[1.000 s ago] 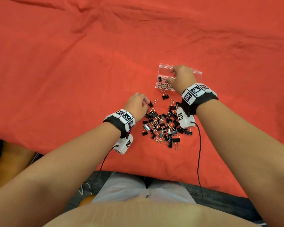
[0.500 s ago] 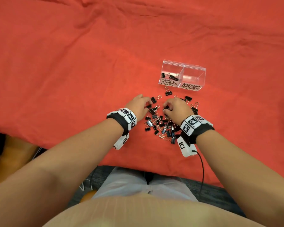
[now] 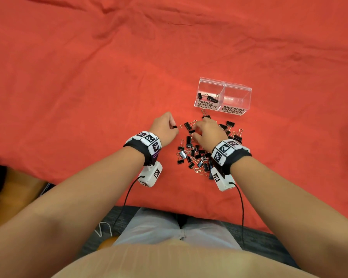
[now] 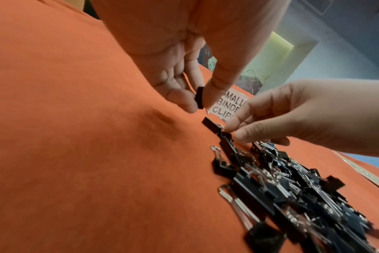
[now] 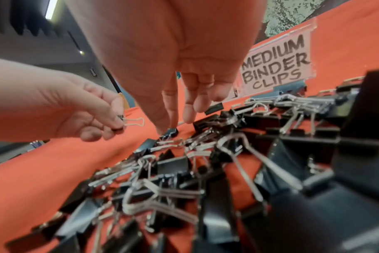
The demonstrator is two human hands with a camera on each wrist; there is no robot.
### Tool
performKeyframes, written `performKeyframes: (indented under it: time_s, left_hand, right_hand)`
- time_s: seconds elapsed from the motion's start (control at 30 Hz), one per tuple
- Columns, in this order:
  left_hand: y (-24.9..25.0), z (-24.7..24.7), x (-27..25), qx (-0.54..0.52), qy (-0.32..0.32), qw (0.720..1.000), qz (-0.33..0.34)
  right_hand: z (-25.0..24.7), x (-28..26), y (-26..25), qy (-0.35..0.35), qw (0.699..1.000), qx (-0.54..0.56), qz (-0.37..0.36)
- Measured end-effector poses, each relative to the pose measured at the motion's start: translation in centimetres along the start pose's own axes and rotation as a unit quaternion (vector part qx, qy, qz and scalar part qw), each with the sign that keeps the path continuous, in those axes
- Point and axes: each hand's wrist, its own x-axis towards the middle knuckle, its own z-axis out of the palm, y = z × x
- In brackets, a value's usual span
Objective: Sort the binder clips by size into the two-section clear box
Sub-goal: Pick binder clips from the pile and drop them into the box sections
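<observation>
Pinching a small clip (image 4: pixel 199 97) between thumb and fingertips, our left hand (image 3: pixel 165 128) holds it just above the red cloth (image 3: pixel 88 87), its wire handle pointing toward the pile (image 3: pixel 197 157). A second ago that hand was only nudging at the pile's left edge; now it has a clip lifted free, so one more small piece is ready for the box.

Our right hand (image 3: pixel 210 132) has come back from the clear box (image 3: pixel 237 88), where it was reaching into the near-left section, and now sits over the top of the pile with thumb and forefinger touching a black clip (image 5: pixel 170 132); we judge it is about to close on it, but whether it grips yet we cannot tell.

The box stands well beyond the pile. Its section labelled small (image 3: pixel 206 105) holds a few clips; the medium section (image 3: pixel 233 111) looks empty. Most clips lie unsorted between our wrists, so we judge the sorting barely begun.
</observation>
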Motion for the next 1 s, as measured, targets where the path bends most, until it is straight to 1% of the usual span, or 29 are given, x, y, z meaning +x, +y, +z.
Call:
performKeyframes:
  time_s: [0.1, 0.23, 0.3, 0.43, 0.57, 0.73, 0.83, 0.93, 1.0]
  left_hand:
    - [0.2, 0.1, -0.6, 0.010, -0.034, 0.999, 0.024]
    - [0.4, 0.6, -1.3, 0.111, -0.074, 0.990, 0.040]
    - [0.2, 0.9, -1.6, 0.152, -0.094, 0.983, 0.034]
    - [0.2, 1.6, -2.0, 0.211, -0.111, 0.971, 0.025]
    - [0.2, 2.1, -2.6, 0.253, -0.123, 0.958, 0.051]
    - [0.1, 2.3, -2.8, 0.292, -0.125, 0.944, 0.085]
    - [0.4, 2.5, -3.0, 0.312, -0.123, 0.936, 0.103]
    - [0.6, 2.9, -2.9, 0.301, -0.124, 0.940, 0.103]
    - [0.8, 3.0, -2.7, 0.270, -0.129, 0.951, 0.076]
  right_hand:
    - [0.3, 0.2, -0.1, 0.003, 1.000, -0.012, 0.012]
    - [0.6, 0.4, -0.1, -0.004, 1.000, -0.018, -0.002]
    - [0.6, 0.5, 0.0, -0.005, 1.000, 0.010, 0.011]
    - [0.2, 0.6, 0.4, -0.002, 0.992, 0.101, 0.072]
    - [-1.0, 0.6, 1.3, 0.060, 0.975, 0.191, 0.091]
    - [-4.6, 1.7, 2.0, 0.121, 0.958, 0.242, 0.094]
    - [-6.8, 3.2, 2.0, 0.159, 0.957, 0.226, 0.092]
    - [-8.0, 4.6, 1.9, 0.151, 0.961, 0.208, 0.099]
    - [-8.4, 4.9, 1.9, 0.131, 0.967, 0.194, 0.096]
